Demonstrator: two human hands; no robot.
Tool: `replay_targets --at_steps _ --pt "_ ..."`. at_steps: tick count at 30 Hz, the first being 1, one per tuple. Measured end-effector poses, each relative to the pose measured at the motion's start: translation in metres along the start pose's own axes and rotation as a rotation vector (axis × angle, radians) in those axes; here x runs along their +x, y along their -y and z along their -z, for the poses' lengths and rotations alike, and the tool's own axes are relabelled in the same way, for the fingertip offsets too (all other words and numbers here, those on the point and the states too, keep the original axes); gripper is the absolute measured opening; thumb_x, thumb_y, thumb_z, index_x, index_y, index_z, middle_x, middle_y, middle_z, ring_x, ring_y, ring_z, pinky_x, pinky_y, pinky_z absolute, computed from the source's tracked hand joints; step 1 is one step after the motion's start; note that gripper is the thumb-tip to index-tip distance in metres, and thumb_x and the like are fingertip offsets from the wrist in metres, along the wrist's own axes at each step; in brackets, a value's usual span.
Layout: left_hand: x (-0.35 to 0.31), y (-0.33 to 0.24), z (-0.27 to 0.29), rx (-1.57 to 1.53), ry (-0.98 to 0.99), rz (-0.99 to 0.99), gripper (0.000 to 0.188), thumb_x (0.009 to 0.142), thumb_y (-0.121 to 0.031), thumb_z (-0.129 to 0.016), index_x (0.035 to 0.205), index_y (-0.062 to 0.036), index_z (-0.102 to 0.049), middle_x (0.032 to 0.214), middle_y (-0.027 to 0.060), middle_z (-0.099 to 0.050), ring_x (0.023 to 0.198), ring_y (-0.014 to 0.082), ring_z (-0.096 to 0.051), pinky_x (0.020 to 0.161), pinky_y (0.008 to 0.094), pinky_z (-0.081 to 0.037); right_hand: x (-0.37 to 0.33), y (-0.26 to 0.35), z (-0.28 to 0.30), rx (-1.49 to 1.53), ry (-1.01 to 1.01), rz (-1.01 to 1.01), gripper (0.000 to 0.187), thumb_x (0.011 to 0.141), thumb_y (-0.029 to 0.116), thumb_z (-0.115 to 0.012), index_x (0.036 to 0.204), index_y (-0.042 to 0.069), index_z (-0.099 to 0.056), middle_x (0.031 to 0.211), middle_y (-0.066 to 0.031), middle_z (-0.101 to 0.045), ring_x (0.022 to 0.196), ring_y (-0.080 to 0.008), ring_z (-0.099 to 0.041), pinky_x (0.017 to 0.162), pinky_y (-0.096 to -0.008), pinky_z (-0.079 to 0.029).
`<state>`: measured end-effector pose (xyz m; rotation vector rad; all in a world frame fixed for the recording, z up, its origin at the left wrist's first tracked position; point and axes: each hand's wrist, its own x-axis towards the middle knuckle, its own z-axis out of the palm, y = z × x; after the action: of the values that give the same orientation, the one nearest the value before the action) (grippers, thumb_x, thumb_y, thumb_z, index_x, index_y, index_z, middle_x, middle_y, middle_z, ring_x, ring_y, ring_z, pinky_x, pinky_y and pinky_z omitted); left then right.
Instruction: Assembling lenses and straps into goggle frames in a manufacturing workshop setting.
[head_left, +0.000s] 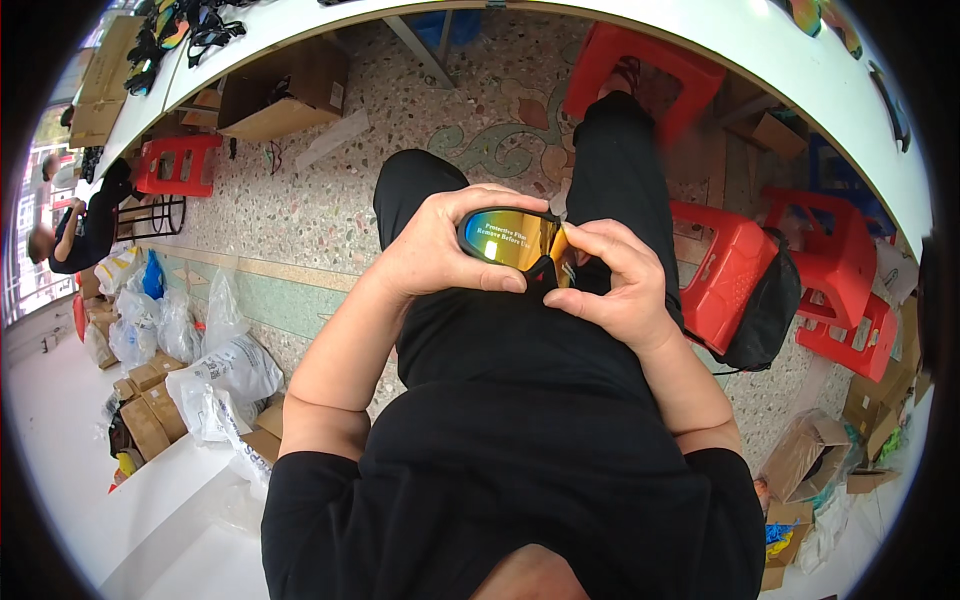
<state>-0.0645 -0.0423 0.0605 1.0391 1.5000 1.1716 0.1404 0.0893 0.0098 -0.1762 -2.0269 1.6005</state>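
Observation:
A pair of black-framed goggles [500, 238] with mirrored yellow, orange and green lenses is held above my lap. Printed film covers the lens on the left side. My left hand [432, 246] grips that end, with the fingers along the top edge and the thumb beneath. At the other end, my right hand [628, 278] pinches the frame between thumb and fingers. The right lens is turned away and partly covered by those fingers.
A white table [300, 25] curves along the far side, carrying more eyewear [212, 38] at left. Red stools [715, 275] stand at right, one with a black bag [768, 310]. Cartons [155, 410] and plastic bags [230, 375] lie at left. Another person [90, 225] sits far left.

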Motion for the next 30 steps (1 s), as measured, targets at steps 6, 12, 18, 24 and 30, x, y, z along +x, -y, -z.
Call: replay_targets --at_steps 6,12,18,24,30 --pt "0.000 0.009 -0.005 -0.029 -0.017 -0.042 0.072 0.056 -0.033 -0.089 0.116 -0.0003 -0.068 0.113 0.0111 -0.066 0.108 0.0216 -0.061 0.099 0.0330 -0.044 0.011 0.007 0.008 -0.066 0.012 -0.075 0.050 0.065 0.021 -0.090 0.103 -0.001 -0.065 0.099 -0.0089 -0.064 0.087 -0.0180 -0.062 0.077 -0.0285 -0.050" --pt "0.003 0.014 -0.007 -0.129 0.036 -0.155 0.060 0.060 -0.016 -0.090 0.115 -0.0045 -0.069 0.113 0.0090 -0.065 0.108 0.0202 -0.061 0.099 0.0327 -0.045 0.014 -0.005 0.008 0.657 0.038 -0.447 0.038 0.091 0.009 -0.066 0.126 0.000 -0.052 0.120 -0.0074 -0.056 0.113 -0.0163 -0.055 0.101 -0.0317 -0.043" --pt "0.003 0.010 -0.010 -0.245 0.097 -0.131 0.060 0.062 -0.013 -0.089 0.117 -0.0040 -0.068 0.114 0.0083 -0.064 0.108 0.0199 -0.060 0.099 0.0330 -0.045 0.013 -0.017 0.007 0.932 0.075 -0.510 0.034 0.089 0.004 -0.067 0.122 0.001 -0.057 0.115 -0.0062 -0.058 0.108 -0.0144 -0.057 0.097 -0.0304 -0.045" --pt "0.003 0.013 -0.011 -0.209 0.074 -0.138 0.059 0.062 -0.012 -0.089 0.117 -0.0039 -0.068 0.113 0.0082 -0.064 0.109 0.0196 -0.060 0.098 0.0324 -0.045 0.014 -0.019 0.003 0.760 0.001 -0.410 0.015 0.090 0.002 -0.066 0.104 -0.001 -0.067 0.103 -0.0049 -0.058 0.098 -0.0125 -0.057 0.088 -0.0265 -0.045" --pt "0.001 0.010 -0.015 -0.291 0.028 -0.084 0.057 0.063 -0.010 -0.087 0.116 -0.0016 -0.068 0.111 0.0076 -0.066 0.105 0.0174 -0.061 0.096 0.0305 -0.046 0.010 -0.016 0.002 0.574 -0.080 -0.277 0.011 0.089 0.001 -0.064 0.099 0.002 -0.068 0.105 -0.0066 -0.053 0.099 -0.0148 -0.052 0.092 -0.0268 -0.041"
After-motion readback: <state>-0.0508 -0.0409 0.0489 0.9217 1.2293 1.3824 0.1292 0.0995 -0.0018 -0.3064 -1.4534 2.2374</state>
